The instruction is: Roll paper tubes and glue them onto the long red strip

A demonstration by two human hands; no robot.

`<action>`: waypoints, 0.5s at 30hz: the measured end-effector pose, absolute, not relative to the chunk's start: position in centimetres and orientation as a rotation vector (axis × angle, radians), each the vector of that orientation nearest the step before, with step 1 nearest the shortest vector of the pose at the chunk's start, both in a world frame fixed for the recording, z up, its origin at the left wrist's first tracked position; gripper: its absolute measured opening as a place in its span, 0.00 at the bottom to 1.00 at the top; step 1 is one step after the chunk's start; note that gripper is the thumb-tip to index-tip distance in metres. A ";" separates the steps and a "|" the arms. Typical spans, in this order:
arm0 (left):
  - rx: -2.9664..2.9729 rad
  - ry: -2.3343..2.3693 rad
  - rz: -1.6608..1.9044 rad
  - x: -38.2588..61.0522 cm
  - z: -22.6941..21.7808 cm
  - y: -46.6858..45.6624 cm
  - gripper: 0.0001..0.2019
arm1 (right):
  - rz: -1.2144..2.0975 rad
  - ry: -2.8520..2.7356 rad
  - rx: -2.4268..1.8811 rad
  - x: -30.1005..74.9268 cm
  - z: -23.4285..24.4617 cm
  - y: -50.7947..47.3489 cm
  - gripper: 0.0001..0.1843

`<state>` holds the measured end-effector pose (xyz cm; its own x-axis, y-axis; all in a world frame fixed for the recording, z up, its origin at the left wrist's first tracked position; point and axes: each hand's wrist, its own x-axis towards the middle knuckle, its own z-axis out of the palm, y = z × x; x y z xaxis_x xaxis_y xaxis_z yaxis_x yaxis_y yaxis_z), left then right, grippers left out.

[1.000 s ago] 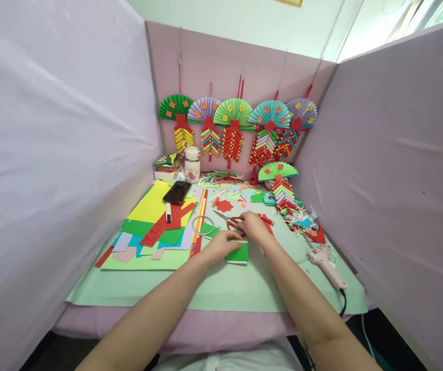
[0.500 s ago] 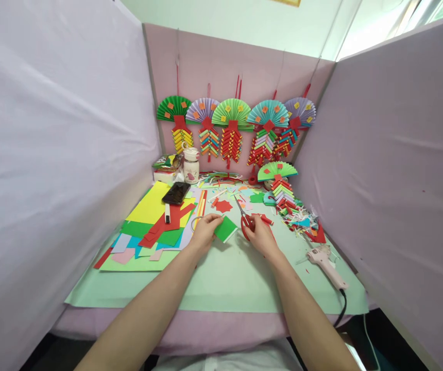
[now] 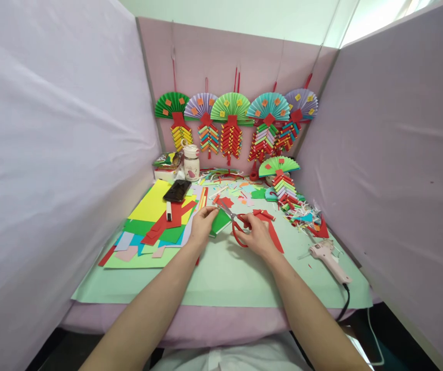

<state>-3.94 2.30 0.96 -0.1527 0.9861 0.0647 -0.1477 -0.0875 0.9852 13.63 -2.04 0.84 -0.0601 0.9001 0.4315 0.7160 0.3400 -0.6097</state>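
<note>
Between the fingers of my left hand (image 3: 202, 224) is a small piece of green paper (image 3: 220, 221), folded or layered, with a pale edge along its lower side. My right hand (image 3: 259, 233) is closed on the red handles of a pair of scissors (image 3: 238, 226). The blades point up and left and lie at the green paper's upper edge; whether they bite into it I cannot tell. Under and beside my right hand lies a red paper piece (image 3: 274, 234) with small red paper rolls (image 3: 263, 214) at its top.
Coloured paper sheets (image 3: 150, 206), a phone (image 3: 177, 190) and a white-handled cutter (image 3: 168, 211) lie on the left. A bottle (image 3: 191, 164) stands behind. On the right are a glue gun (image 3: 330, 262), paper scraps (image 3: 302, 214) and a fan ornament (image 3: 279, 167). Several fan ornaments (image 3: 232, 108) hang at the back.
The scissors have turned and opened, their blades swinging left to the green paper. The paper has tilted in my left hand, and my right hand has rolled over, uncovering more red paper.
</note>
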 end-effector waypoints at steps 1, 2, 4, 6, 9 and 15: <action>1.067 1.156 1.451 -3.9 1.0 2.3 0.13 | 0.292 -1.831 -1.435 13.7 0.8 -2.0 0.17; 1.058 1.154 1.456 -3.9 1.1 2.3 0.13 | 0.290 -1.835 -1.437 13.7 0.8 -2.0 0.16; 1.044 1.155 1.466 -4.0 1.2 2.3 0.13 | 0.294 -1.840 -1.430 13.8 0.8 -2.0 0.16; 1.040 1.156 1.474 -4.0 1.2 2.2 0.13 | 0.301 -1.847 -1.420 13.8 0.8 -2.0 0.15; 1.044 1.158 1.483 -4.1 1.3 2.2 0.13 | 0.302 -1.862 -1.419 13.8 0.9 -2.1 0.12; 1.030 1.170 1.483 -4.0 1.3 2.1 0.12 | 0.298 -1.890 -1.431 13.8 1.1 -2.3 0.12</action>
